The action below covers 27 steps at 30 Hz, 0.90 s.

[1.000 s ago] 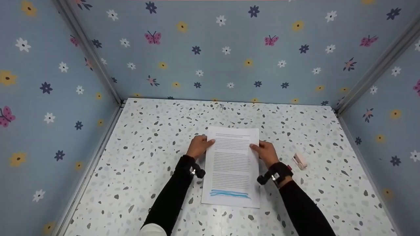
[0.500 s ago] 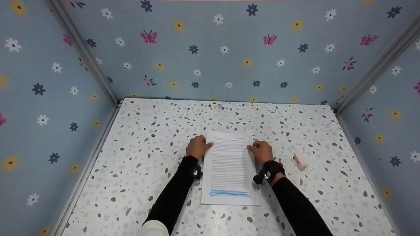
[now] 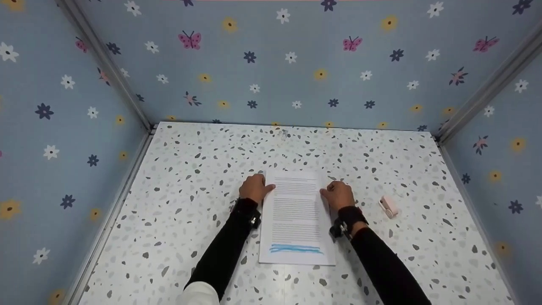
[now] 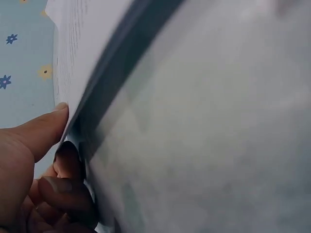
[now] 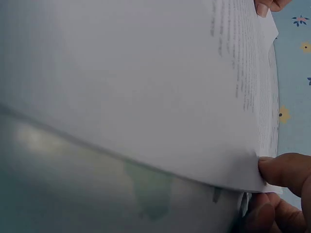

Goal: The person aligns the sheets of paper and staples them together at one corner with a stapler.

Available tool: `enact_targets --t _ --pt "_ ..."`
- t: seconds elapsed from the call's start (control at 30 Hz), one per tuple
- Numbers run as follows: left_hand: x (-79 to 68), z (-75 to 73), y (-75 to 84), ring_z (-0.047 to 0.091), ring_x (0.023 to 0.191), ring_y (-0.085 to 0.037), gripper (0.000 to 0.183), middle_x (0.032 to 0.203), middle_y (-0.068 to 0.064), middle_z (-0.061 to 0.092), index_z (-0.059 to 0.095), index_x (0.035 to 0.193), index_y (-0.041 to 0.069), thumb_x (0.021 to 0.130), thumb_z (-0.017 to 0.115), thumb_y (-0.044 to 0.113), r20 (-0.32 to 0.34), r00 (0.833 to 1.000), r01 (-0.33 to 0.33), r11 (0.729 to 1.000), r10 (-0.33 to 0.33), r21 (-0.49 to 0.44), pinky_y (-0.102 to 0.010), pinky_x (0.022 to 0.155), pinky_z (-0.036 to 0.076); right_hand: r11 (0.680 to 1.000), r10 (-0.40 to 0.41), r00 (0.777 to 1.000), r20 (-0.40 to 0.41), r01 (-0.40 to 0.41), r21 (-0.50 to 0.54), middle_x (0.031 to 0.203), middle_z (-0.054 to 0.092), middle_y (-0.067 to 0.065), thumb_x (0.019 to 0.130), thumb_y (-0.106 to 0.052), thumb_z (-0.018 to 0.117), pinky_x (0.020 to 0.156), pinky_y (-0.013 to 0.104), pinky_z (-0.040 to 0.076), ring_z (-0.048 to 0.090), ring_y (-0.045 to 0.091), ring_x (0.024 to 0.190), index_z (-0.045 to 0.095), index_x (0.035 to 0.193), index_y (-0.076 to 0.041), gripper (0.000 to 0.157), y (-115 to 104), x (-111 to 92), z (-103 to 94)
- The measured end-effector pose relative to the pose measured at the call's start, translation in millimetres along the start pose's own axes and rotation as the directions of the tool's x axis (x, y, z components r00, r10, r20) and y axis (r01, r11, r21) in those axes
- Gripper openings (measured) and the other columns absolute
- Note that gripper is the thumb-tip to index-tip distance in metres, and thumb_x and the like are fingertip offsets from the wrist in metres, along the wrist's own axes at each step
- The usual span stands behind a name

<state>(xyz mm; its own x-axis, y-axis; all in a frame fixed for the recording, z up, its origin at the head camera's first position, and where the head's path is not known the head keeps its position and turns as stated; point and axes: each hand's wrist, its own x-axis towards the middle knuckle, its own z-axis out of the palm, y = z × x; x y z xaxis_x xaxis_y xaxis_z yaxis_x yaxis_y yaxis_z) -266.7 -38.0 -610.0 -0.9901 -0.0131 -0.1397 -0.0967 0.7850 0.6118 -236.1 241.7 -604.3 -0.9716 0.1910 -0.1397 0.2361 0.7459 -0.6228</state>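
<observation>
A stack of printed paper sheets [image 3: 295,216] stands in the middle of the speckled table, two blue marker strokes across its lower part. My left hand [image 3: 255,188] pinches its left edge near the far end, thumb on top and fingers curled beneath, as the left wrist view shows. Opposite, my right hand [image 3: 338,195] pinches the right edge, its thumb [image 5: 284,170] over the paper and fingers underneath. Both wrist views show the paper's long edges raised off the table. How many sheets there are cannot be told.
To the right of my right hand lies a small pale pink object [image 3: 388,206] with a rounded end. The white speckled table [image 3: 190,169] is bordered by blue flowered panels [image 3: 271,63] at the back and both sides.
The paper's far end has dropped slightly toward me. My right hand has shifted a little left with its edge, and the sheets look narrower at the top. Both hands keep their grip.
</observation>
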Motion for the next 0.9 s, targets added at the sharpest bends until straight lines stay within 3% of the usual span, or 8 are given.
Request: enact_targets --t 0.33,0.47,0.7,0.9 --pt "0.9 -5.0 6.5 0.052 0.065 -0.021 0.034 0.077 -0.007 0.063 0.065 0.083 0.005 0.085 0.083 0.033 0.03 0.998 0.061 0.998 -0.061 0.004 -0.037 0.059 0.043 0.997 0.083 0.993 0.084 -0.083 0.001 0.102 0.066 0.015 0.093 -0.028 0.073 0.076 0.04 0.046 0.059 0.029 0.087 0.061 0.107 -0.004 0.031 -3.1 0.1 -6.3" --pt "0.5 -7.6 8.3 0.059 0.069 -0.024 0.036 0.081 -0.011 0.067 0.068 0.088 0.002 0.085 0.082 0.034 0.045 0.997 0.058 0.998 -0.059 0.025 -0.041 0.064 0.05 0.994 0.107 0.989 0.102 -0.108 0.006 0.103 0.065 0.015 0.093 -0.028 0.073 0.076 0.04 0.046 0.059 0.029 0.088 0.061 0.108 -0.004 0.03 -4.2 -0.2 -8.3" --pt "1.1 -9.2 8.1 0.065 0.07 -0.026 0.035 0.081 -0.012 0.07 0.071 0.086 0.002 0.088 0.081 0.036 0.08 0.996 0.043 0.996 -0.049 0.072 -0.043 0.066 0.053 0.997 0.075 0.991 0.115 -0.076 0.004 0.104 0.064 0.015 0.093 -0.028 0.072 0.077 0.041 0.045 0.058 0.031 0.089 0.061 0.107 -0.005 0.03 -2.1 -0.8 -8.6" --pt "2.7 -12.1 11.1 0.065 0.072 -0.027 0.038 0.087 -0.015 0.071 0.072 0.095 -0.002 0.09 0.078 0.035 0.109 0.994 0.021 0.996 -0.03 0.087 -0.042 0.068 0.054 0.999 0.032 0.994 0.106 -0.031 -0.012 0.103 0.064 0.016 0.093 -0.028 0.071 0.078 0.041 0.045 0.058 0.031 0.089 0.061 0.104 -0.004 0.028 0.3 2.5 -9.5"
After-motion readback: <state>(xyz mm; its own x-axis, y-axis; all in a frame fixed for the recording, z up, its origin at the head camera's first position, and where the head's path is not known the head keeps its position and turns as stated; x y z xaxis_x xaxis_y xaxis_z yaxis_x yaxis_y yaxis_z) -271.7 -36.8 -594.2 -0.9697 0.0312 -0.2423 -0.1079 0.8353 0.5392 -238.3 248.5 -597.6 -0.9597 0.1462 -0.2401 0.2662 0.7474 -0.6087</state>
